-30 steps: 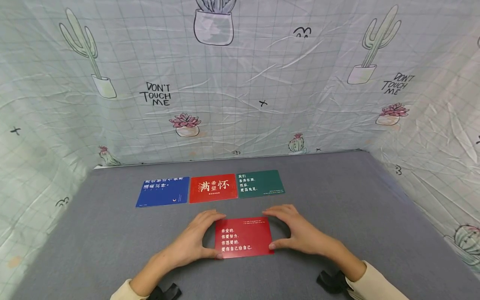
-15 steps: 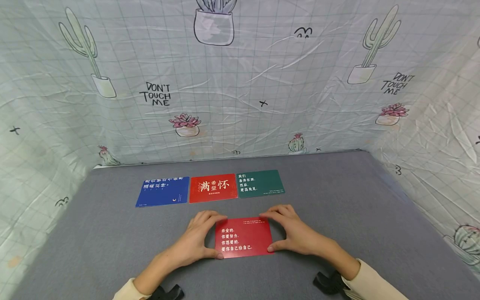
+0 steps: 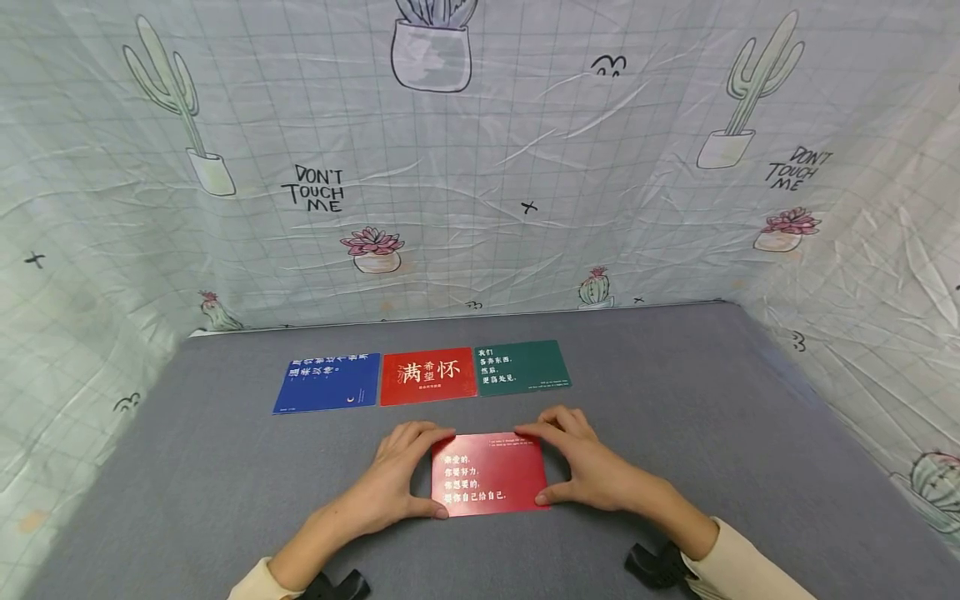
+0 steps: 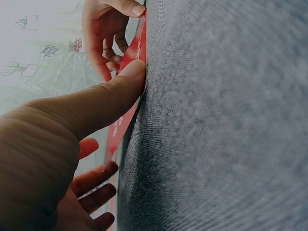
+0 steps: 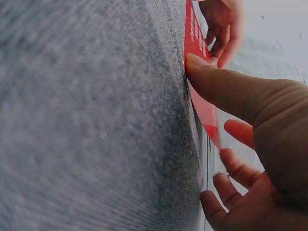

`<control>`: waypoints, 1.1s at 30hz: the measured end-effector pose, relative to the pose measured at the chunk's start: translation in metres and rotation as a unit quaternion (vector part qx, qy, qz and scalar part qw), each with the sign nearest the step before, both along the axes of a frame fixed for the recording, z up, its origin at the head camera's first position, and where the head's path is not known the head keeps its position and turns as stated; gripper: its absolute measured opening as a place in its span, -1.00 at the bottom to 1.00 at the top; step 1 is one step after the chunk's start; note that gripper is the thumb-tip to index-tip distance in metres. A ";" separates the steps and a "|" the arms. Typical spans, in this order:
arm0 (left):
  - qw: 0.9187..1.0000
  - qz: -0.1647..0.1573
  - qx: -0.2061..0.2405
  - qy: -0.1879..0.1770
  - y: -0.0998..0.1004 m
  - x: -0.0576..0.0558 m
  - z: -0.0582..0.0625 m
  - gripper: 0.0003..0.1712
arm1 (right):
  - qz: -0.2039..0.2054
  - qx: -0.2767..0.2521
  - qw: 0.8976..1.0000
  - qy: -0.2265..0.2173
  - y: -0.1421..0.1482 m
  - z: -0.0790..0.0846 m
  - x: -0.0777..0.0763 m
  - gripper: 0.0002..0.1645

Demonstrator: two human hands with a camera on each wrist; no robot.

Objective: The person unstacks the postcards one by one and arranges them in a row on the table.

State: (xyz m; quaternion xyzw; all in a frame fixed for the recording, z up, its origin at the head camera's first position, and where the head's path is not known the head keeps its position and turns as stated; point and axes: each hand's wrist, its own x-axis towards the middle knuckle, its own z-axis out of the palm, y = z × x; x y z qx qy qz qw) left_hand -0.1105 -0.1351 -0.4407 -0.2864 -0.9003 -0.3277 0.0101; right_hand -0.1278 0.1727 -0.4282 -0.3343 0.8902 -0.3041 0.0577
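Note:
A red postcard [image 3: 487, 473] with white lettering lies near the front middle of the grey table, between both hands. My left hand [image 3: 390, 483] holds its left side, thumb at the near corner and index finger at the far one. Opposite it, my right hand [image 3: 588, 471] grips the right side the same way, with the index fingertip on the far edge. In the left wrist view the left thumb [image 4: 118, 89] presses the near edge of the card, which slants away from the cloth. The right wrist view has the right thumb [image 5: 216, 82] on that edge too.
Behind the hands, a blue postcard [image 3: 327, 385], an orange-red postcard [image 3: 427, 392] and a green postcard [image 3: 522, 367] lie side by side in a row. A grid-patterned curtain [image 3: 480, 208] printed with cacti encloses the grey table [image 3: 675, 400] at the back and sides.
The right index finger has slid left along the far edge of the red postcard, and the right thumb shifted slightly inward. A pale sheen now covers the card. The left hand has barely moved.

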 end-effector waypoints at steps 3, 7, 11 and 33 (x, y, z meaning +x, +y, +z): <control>1.000 -0.002 -0.008 -0.002 0.001 0.000 0.002 0.05 | 0.004 0.001 1.000 0.001 0.000 0.000 0.000 -0.04; 1.000 -0.013 -0.016 -0.002 0.002 0.000 0.007 0.09 | 0.005 0.007 1.000 -0.005 0.001 0.000 0.000 -0.04; 0.999 -0.028 -0.022 0.000 0.004 0.001 0.011 0.16 | -0.001 0.016 1.000 -0.008 0.001 0.000 -0.001 -0.04; 0.996 -0.016 -0.039 0.075 0.016 -0.010 0.023 -0.09 | -0.001 0.034 0.999 -0.010 0.009 0.009 -0.003 0.13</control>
